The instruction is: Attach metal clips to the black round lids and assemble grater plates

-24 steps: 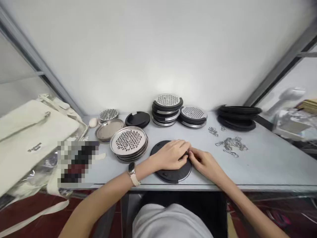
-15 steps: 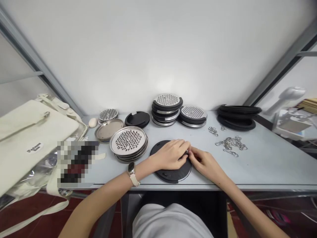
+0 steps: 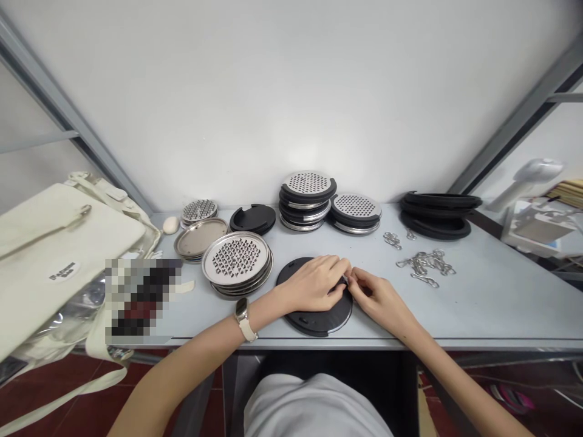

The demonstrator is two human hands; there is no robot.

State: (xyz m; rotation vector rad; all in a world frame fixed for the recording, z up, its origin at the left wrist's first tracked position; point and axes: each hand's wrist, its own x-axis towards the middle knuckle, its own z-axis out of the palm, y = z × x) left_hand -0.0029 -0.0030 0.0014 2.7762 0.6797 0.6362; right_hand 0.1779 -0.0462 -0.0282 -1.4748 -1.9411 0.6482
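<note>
Right, the left hand [image 3: 319, 284] presses flat over the black disc [image 3: 314, 320] near the table's [image 3: 483, 309] front edge, its fingertips curled at the rim; the right hand [image 3: 376, 297] pinches nearly closed there, whatever it grips hidden from me.

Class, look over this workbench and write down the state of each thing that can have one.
Left hand, resting on disc
Flat black round disc, partly covered
Right hand, fingertips at disc's edge
Front round silver metal graters, stacked
Black-rimmed discs with perforated silver tops, in two piles
Small silver metal clips, loose, heaped
Black round pieces at far right, stacked unevenly
Cream watch strap, round left wrist
</note>
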